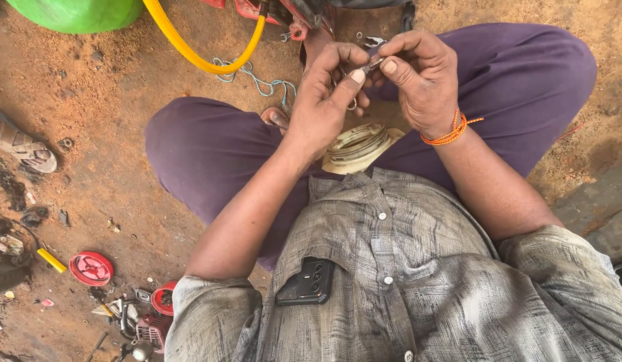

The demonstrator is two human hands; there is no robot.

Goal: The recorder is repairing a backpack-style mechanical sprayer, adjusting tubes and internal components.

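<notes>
Together, both hands pinch a small metal part above the lap.
Left hand (324, 100) and right hand (421, 80) meet at the part (372, 65), each grip closed on it between thumb and fingertips; a cream ring (358, 146) lies below between the knees, a yellow hose (190, 50) far left.

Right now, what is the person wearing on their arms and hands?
Both hands are bare, no gloves. The right hand has an orange thread band tied round the wrist. The left hand wears nothing. Short grey shirt sleeves end above the elbows, leaving the forearms uncovered.
</notes>
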